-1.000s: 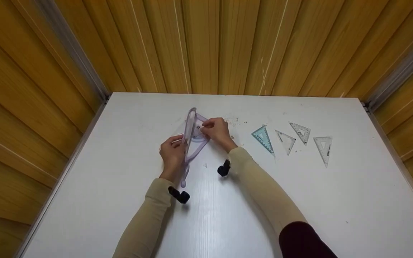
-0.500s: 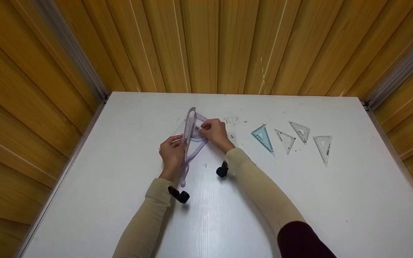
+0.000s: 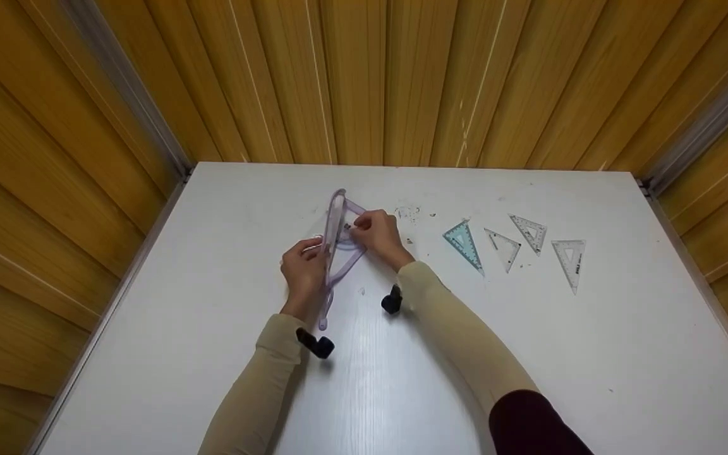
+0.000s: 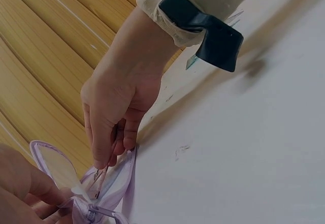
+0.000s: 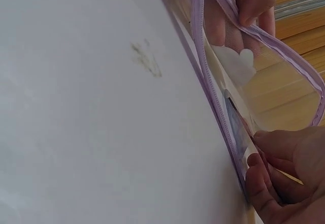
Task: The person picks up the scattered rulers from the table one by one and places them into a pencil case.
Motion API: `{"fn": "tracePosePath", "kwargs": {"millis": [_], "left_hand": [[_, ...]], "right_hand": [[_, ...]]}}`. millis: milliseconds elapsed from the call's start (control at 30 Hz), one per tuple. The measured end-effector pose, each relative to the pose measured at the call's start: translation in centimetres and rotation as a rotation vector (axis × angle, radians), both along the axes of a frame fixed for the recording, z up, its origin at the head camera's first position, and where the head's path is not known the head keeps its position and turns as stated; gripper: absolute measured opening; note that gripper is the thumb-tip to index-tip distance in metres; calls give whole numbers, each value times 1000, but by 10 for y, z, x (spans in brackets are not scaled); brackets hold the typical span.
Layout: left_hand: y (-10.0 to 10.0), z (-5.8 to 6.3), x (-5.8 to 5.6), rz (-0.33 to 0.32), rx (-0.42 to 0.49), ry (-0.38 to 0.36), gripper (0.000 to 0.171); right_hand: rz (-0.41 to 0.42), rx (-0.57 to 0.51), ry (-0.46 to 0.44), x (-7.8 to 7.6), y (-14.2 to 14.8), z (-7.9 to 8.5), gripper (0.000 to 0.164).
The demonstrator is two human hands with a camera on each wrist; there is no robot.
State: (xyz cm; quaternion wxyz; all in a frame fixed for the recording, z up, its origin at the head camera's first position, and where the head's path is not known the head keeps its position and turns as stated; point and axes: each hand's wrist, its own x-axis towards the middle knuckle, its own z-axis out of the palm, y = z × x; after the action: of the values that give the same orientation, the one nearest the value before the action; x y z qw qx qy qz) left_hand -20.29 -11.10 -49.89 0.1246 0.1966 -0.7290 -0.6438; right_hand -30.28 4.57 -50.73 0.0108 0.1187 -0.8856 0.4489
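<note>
A see-through zip pouch (image 3: 333, 221) with lilac zipper trim stands on edge, its mouth spread apart. My left hand (image 3: 304, 268) grips the pouch's near side, thumb and fingers over the trim, also visible in the right wrist view. My right hand (image 3: 380, 235) reaches into the mouth and pinches a thin flat clear piece (image 4: 96, 183) with dark print. That piece lies partly inside the pouch; its full outline is hidden by fingers and plastic. A white shape (image 5: 238, 65) shows on the pouch wall near my left fingers.
Right of the hands lie a blue set square (image 3: 464, 246) and clear set squares (image 3: 505, 249), (image 3: 531, 234), (image 3: 570, 262) on the white table (image 3: 642, 354). Small dark smudges (image 3: 409, 213) mark the surface. Wood-patterned panels (image 3: 364, 82) rise behind the table.
My right hand has shifted very slightly left and down at the pouch mouth, the printed piece with it. The left hand and pouch have hardly moved.
</note>
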Motion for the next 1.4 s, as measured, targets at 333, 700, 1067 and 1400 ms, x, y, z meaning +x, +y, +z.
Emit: {"fn": "tracePosePath", "kwargs": {"millis": [333, 700, 1067, 1400], "left_hand": [[3, -1, 0, 23, 30, -37, 20], [3, -1, -1, 25, 47, -34, 19], [1, -2, -1, 9, 29, 0, 18], [1, 1, -1, 16, 32, -10, 17]], "right_hand": [[30, 37, 10, 2, 2, 3, 22], [59, 36, 5, 3, 7, 6, 24], [61, 19, 2, 4, 18, 12, 30], [64, -7, 26, 6, 43, 26, 48]]}}
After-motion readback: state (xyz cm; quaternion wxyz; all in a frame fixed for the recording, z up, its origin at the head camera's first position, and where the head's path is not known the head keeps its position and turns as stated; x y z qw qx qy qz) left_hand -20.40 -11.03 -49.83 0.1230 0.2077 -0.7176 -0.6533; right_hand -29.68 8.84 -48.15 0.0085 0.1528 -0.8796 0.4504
